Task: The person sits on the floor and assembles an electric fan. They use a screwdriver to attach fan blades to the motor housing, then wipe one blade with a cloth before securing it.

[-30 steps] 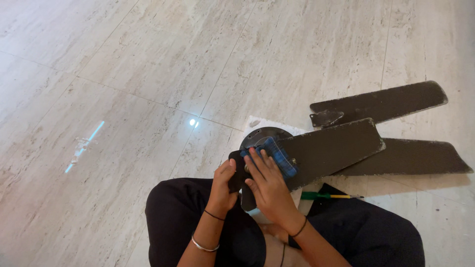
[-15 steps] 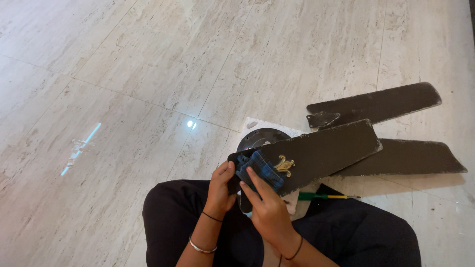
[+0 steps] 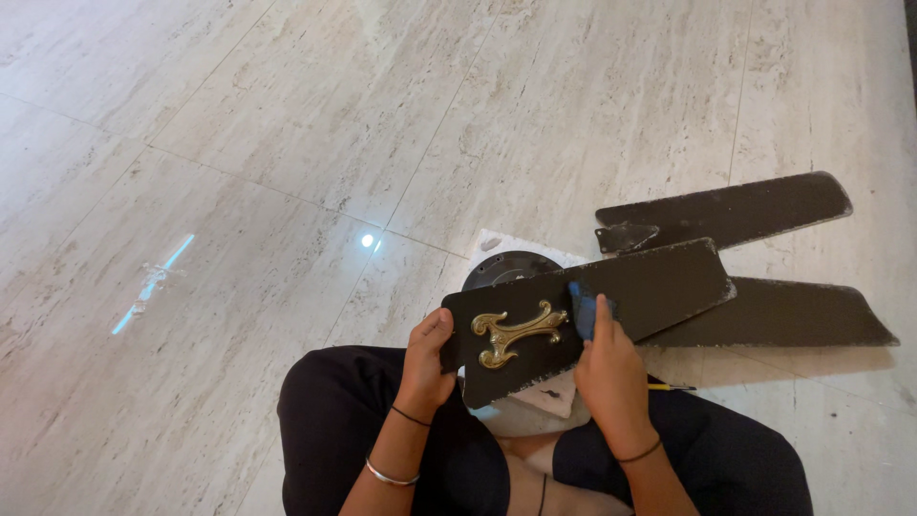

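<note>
Black fan blade lies slanted across the lap, its near end pinched in the left hand — thumb on top beside the gold ornament. Right hand (wrist bent, palm down) presses a blue cloth under its fingertips onto the blade's middle.

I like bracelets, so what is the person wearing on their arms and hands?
Both forearms are bare, with no sleeves or gloves in view. The left hand has a thin black band at the wrist and, further up the forearm, a silver metal bangle. The right hand has one thin black band at its wrist. No rings are visible.
</note>
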